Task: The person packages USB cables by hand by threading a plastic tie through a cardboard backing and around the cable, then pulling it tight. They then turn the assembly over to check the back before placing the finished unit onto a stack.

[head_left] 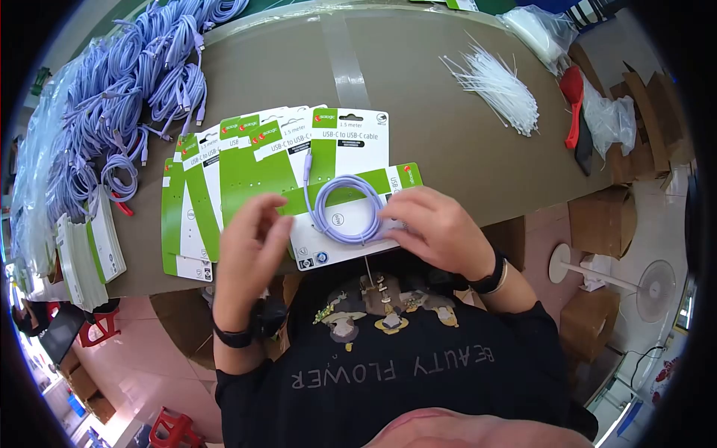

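Observation:
A coiled lilac cable (323,196) lies on a green and white card (299,237) near the table's front edge. One end of the cable points up over the cards behind. My right hand (429,224) pinches the coil's right side, by the cable's tie. My left hand (258,246) is just left of the card, thumb and fingers apart with nothing between them. Behind and to the left, more green and white cards (254,175) overlap in a fan.
A heap of lilac cables (119,97) fills the back left, above a stack of cards (81,261). White cable ties (497,89) lie at the back right, near a red-handled tool (573,112) and plastic bags (536,33). Cardboard boxes (603,222) stand beyond the right edge.

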